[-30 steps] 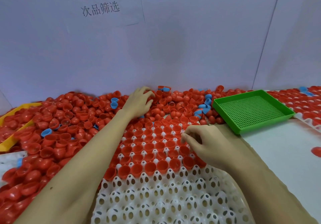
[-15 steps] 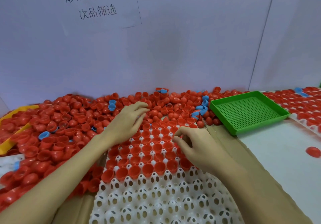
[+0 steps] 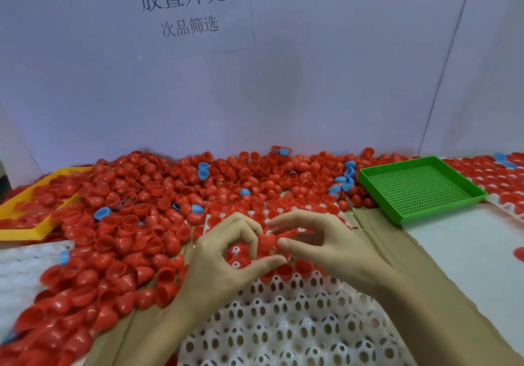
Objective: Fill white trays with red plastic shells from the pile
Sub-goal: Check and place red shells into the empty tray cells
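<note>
I hold one red shell (image 3: pixel 266 243) pinched between left hand (image 3: pixel 226 255) and right hand (image 3: pixel 326 248) over the white tray (image 3: pixel 283 323); next, seat it open-side-up in a free socket

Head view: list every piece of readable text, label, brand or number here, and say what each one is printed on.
"放置外壳": large top line on the white paper sign stuck to the back wall.
"次品筛选": smaller second line on the same sign.
No other text shows: the green tray, the yellow tray, the white tray and the red shells carry no readable print, brand or number.
</note>
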Available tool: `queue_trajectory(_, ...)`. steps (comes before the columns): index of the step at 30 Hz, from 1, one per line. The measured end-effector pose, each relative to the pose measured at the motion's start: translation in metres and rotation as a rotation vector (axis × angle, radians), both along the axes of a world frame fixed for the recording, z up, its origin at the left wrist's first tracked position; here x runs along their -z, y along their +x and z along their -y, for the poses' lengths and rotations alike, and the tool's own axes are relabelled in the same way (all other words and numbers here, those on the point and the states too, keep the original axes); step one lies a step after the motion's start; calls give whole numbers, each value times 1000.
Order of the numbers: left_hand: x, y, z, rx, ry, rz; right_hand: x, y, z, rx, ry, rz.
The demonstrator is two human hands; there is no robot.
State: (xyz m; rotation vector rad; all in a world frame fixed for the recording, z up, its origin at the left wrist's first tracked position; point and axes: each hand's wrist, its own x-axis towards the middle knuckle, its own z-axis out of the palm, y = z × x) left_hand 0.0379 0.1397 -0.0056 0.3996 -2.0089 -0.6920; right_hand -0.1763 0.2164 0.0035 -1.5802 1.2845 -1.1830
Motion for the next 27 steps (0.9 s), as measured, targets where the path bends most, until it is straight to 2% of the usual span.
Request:
queue_trajectory(5, 7, 3, 6, -1, 240, -71, 3, 3, 2, 84, -86, -40)
queue_trajectory(12, 9, 6, 5, 34, 326, -49, 1, 4, 1, 20, -81, -102)
queue_trajectory(21, 9, 2, 5, -2, 544, -12, -1, 5, 0, 74, -89, -27)
queue_trajectory(27, 8, -1, -1, 98, 699, -11, 1, 15, 1, 10, -141, 17)
